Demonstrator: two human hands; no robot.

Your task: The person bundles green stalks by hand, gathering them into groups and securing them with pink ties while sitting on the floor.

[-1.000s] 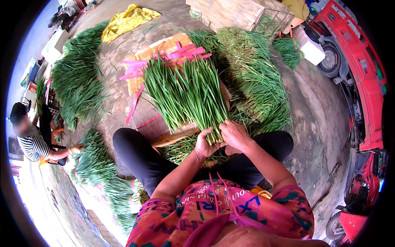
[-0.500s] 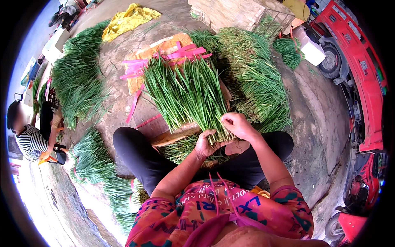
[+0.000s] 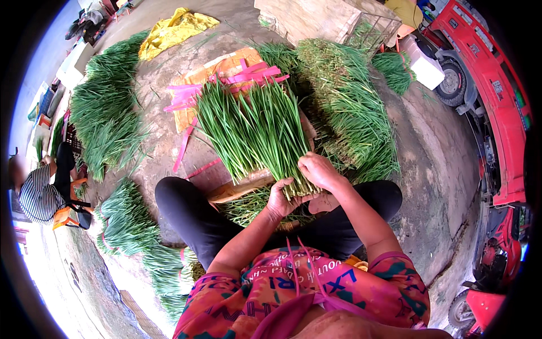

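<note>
While your left hand (image 3: 279, 202) wraps the cut stalk ends of the right green bunch (image 3: 276, 127), thumb on top, your right hand (image 3: 317, 170) pinches stalks at that bunch's right edge, fingers bent; can't tell how many are between the fingertips. The bunch lies in front of you, leaf tips pointing away, stalk ends toward your lap. Left green bunch (image 3: 226, 133) lies alongside, touching it. Wooden board (image 3: 243, 187) shows under their near ends. Beyond the tips, pink strips (image 3: 183, 96) lie across an orange sheet (image 3: 183, 118). Big leafy pile (image 3: 358, 107) to your right, darker pile (image 3: 104, 107) to your left. Co-worker (image 3: 40, 195) in striped top sits far left; red vehicle (image 3: 480, 90) stands far right.
</note>
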